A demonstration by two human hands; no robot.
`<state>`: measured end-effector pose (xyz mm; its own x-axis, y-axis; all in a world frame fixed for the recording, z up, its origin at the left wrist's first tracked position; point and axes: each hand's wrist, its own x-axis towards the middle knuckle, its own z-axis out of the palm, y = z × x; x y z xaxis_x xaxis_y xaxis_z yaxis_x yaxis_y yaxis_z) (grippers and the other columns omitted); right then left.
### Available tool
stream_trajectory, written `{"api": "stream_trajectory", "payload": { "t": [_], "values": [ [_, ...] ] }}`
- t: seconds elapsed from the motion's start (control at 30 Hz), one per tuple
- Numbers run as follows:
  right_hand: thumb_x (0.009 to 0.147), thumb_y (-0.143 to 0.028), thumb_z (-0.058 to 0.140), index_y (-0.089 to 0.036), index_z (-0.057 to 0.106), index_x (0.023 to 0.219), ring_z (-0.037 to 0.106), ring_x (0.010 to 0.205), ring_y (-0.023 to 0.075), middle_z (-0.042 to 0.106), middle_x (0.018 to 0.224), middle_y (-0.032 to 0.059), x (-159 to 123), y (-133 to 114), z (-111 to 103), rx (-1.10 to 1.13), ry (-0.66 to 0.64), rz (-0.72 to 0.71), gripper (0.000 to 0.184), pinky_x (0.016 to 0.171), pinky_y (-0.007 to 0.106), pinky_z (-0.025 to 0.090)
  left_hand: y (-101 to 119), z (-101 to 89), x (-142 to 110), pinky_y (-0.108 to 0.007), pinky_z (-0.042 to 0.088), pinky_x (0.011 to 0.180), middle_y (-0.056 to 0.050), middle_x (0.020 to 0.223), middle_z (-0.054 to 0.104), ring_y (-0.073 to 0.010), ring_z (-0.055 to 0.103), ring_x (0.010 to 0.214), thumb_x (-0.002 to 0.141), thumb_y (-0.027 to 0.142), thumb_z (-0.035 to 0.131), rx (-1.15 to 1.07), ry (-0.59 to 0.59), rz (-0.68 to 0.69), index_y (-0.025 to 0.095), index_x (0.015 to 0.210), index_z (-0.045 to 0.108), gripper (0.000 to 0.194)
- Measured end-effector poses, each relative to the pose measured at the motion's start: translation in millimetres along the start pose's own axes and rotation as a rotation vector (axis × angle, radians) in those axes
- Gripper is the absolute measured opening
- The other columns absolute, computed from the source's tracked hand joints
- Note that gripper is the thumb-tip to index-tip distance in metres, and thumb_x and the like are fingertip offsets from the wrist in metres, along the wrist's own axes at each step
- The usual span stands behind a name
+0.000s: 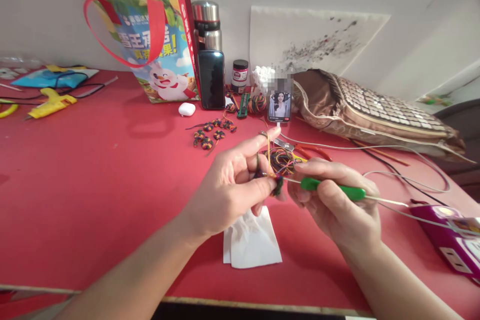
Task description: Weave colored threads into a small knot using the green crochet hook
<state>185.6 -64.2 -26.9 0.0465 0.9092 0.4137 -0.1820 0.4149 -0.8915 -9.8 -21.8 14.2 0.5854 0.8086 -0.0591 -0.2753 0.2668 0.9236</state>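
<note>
My left hand point(240, 175) pinches a small dark multicoloured crochet piece point(278, 186) between thumb and fingers. A yellowish strand of yarn point(269, 152) runs from it up over my raised left index finger. In my right hand point(337, 200) is a crochet hook point(332, 188) with a green handle, held closed in the fingers. Its thin metal tip reaches the crochet piece. Just behind the hands lies a loose coil of multicoloured yarn point(282, 160). Farther back, several small round crocheted pieces point(207, 143) rest on the red table point(112, 200).
A folded white tissue point(257, 245) lies below my hands. Orange-handled scissors point(311, 151) sit behind the coil. At the back stand a bag point(168, 77), a dark phone point(212, 80) and a lit phone point(279, 105). A glue gun point(52, 104) is left, a purple power strip point(442, 240) right.
</note>
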Motion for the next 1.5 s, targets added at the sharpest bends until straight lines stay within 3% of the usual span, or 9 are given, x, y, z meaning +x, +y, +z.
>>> {"api": "stream_trajectory", "payload": {
  "t": [0.17,0.33,0.47,0.6,0.77,0.9,1.03,1.2,1.5],
  "values": [
    [0.098,-0.032,0.078,-0.033,0.087,0.124,0.074,0.086,0.0245,0.079,0.101,0.0105,0.1,-8.3,-12.7,-0.478,-0.063,-0.316,0.028,0.065,0.036,0.061,-1.5,0.3,-0.7,-0.018,0.045,0.047,0.002,0.077,0.063,-0.0123,0.065,0.063,0.088,0.017,0.078,0.028,-0.028,-0.021,0.024,0.165,0.053,0.081],
    [0.105,-0.024,0.061,-0.032,0.065,0.156,0.079,0.111,0.0292,0.077,0.137,0.0134,5.5,-13.9,-15.7,-0.626,-0.288,-0.523,0.052,0.075,0.036,0.069,-1.6,2.8,0.8,-0.018,0.047,0.046,0.0,0.079,0.066,-0.0164,0.071,0.07,0.086,0.013,0.076,0.026,-0.093,-0.071,0.022,0.166,0.053,0.083],
    [0.112,-0.026,0.048,-0.021,0.056,0.163,0.08,0.115,0.0304,0.077,0.136,0.0177,10.3,-14.8,-15.7,-0.716,-0.422,-0.613,0.053,0.089,0.042,0.071,-0.1,5.1,1.2,-0.018,0.05,0.049,-0.002,0.087,0.071,-0.0152,0.072,0.073,0.085,0.011,0.077,0.045,-0.083,-0.122,0.018,0.166,0.051,0.085],
    [0.109,-0.022,0.053,-0.014,0.063,0.155,0.08,0.107,0.0294,0.08,0.122,0.018,10.8,-11.7,-13.9,-0.715,-0.327,-0.666,0.048,0.085,0.041,0.07,3.0,6.8,0.8,-0.018,0.048,0.046,-0.001,0.079,0.069,-0.0111,0.064,0.062,0.088,0.013,0.076,0.045,-0.093,-0.094,0.007,0.158,0.058,0.073],
    [0.102,-0.022,0.065,-0.02,0.077,0.125,0.077,0.098,0.0282,0.078,0.107,0.0126,7.5,-6.4,-11.4,-0.604,-0.185,-0.559,0.026,0.08,0.042,0.067,5.0,8.3,-1.2,-0.019,0.05,0.048,0.001,0.077,0.065,-0.007,0.056,0.053,0.089,0.011,0.074,0.048,-0.074,-0.056,0.009,0.156,0.062,0.068],
    [0.095,-0.018,0.077,-0.021,0.079,0.107,0.073,0.073,0.021,0.077,0.086,0.0059,4.7,-5.1,-7.1,-0.475,-0.112,-0.464,0.013,0.062,0.033,0.061,1.4,5.5,-2.1,-0.019,0.051,0.05,0.002,0.077,0.063,-0.0084,0.059,0.058,0.09,0.013,0.073,0.078,-0.061,-0.017,0.014,0.156,0.063,0.066],
    [0.095,-0.022,0.083,-0.021,0.081,0.097,0.065,0.052,0.0135,0.076,0.072,0.0018,3.3,-4.4,0.9,-0.096,-0.077,-0.152,0.003,0.041,0.023,0.049,-2.0,2.8,-1.7,-0.019,0.052,0.051,0.003,0.077,0.061,-0.0079,0.058,0.055,0.091,0.012,0.071,0.099,-0.072,0.011,0.023,0.163,0.057,0.074],
    [0.095,-0.033,0.085,-0.02,0.079,0.083,0.053,0.04,0.0085,0.069,0.06,-0.0012,6.8,-2.8,5.3,0.201,-0.057,0.092,0.019,0.033,0.018,0.04,-0.4,5.6,-1.9,-0.019,0.05,0.049,0.003,0.078,0.058,-0.0111,0.06,0.062,0.088,0.011,0.072,0.071,-0.052,-0.01,0.025,0.162,0.058,0.077],
    [0.094,-0.036,0.085,-0.018,0.079,0.075,0.047,0.041,0.0088,0.06,0.052,-0.0021,9.2,-6.0,-4.2,0.12,-0.038,0.082,0.027,0.04,0.023,0.035,-9.0,6.1,-5.4,-0.021,0.045,0.052,0.002,0.083,0.054,-0.0094,0.049,0.063,0.087,0.006,0.066,0.308,-0.029,0.133,0.03,0.156,0.065,0.073]
  ]
}}
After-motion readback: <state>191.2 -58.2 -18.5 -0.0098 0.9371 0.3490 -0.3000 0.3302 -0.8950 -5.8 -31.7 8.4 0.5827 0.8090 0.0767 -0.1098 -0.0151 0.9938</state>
